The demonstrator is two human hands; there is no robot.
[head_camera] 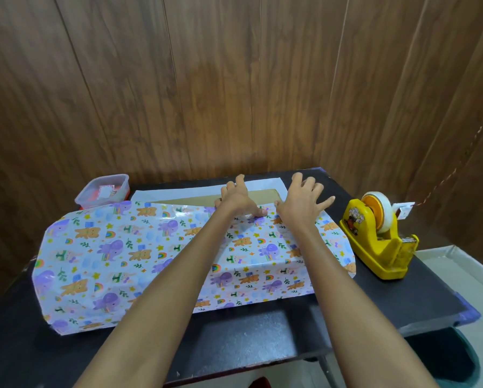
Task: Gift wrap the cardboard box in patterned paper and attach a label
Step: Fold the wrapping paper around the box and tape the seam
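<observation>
Fingers (239, 182) of both hands are straight and spread apart, clamped on nothing; they only press flat on the wrapping. At the far left of the black table (402, 292) stands a plastic container (101, 191) with red and white things inside, perhaps the labels, but this cannot be told. Next to it the patterned paper (139, 247) lies folded from the near side over the cardboard box (195, 199), of which only a brown strip shows between the printed flap and the white inner side of the far flap. The left hand (238, 201) holds down the edge of the printed flap on top of the box, thumb on the paper, and the right hand (302, 205) presses just beside it. Close to the right end of the paper stands a yellow tape dispenser (380, 236). The step seems to be fixing the first flap. To do it well, the person should pull the paper tight against the near edge, press with one hand alone, and take tape with the other, otherwise the glossy sheet will probably slide back
</observation>
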